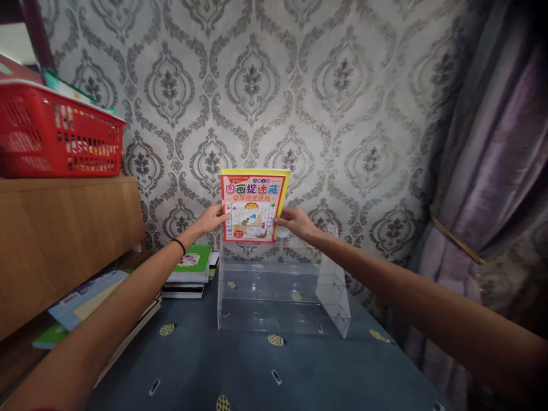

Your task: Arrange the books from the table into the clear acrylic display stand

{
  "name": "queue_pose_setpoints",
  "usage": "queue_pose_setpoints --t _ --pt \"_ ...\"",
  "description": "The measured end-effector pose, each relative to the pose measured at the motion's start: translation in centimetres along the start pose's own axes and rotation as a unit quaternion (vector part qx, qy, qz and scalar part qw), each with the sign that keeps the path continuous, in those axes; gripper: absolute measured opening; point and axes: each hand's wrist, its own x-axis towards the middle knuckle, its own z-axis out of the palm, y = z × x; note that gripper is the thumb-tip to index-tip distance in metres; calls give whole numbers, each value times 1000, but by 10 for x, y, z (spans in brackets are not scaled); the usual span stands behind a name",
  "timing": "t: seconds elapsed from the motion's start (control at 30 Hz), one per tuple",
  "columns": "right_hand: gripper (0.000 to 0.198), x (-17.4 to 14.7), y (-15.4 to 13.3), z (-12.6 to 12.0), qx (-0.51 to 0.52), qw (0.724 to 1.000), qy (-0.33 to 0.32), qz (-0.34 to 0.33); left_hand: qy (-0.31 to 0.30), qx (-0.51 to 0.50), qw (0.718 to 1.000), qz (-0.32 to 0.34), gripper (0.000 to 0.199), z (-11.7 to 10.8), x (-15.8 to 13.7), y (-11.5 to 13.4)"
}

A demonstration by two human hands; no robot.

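Red-bordered book [250, 214] standing upright, held near the top of a clear rack [274, 298].
Cover is facing the viewer, showing a multicoloured title and cartoon scene; yellow is edging it at 12 and 3 o'clock. Rack is standing at 5 o'clock from it, tiers stepping down toward 6.

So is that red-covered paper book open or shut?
Shut: the red-covered paper book shows its front cover, with no pages spread, upright between the left hand and right hand.
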Motion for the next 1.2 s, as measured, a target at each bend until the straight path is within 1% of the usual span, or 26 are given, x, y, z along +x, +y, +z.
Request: queue_pose_setpoints --t 0.13,0.23,0.37,0.53,0.63,0.77,0.83,0.97,1.1,1.2 --pt "14 4 -3 3 -32 999 6 17 8 15 1000 15 47 0 3 -1" --pt "9 8 -6 3 -61 998 12 32 18 28 999 11 50 0 9 -4" --pt "10 12 -10 4 -96 994 19 48 24 33 999 -10 51 -2 17 -11" --pt "15 11 -11 5 -114 992 10 53 1 2 998 -62 45 -7 21 -18" --pt "15 10 -11 5 -117 992 9 53 -5 -21 997 -79 45 -7 21 -19" --pt "14 8 -13 5 -117 991 8 58 1 -38 995 -92 48 -4 18 -15" --pt "14 7 -14 5 -116 991 5 61 2 -40 995 -93 49 -4 16 -13" --pt "14 5 -18 3 -117 991 1 64 5 -41 996 -76 48 -3 14 -12" --pt "14 4 -19 3 -126 990 0 63 17 -43 996 -82 43 -2 15 -15" --pt "17 5 -17 3 -134 989 -4 57 12 -44 996 -79 43 -3 14 -19"
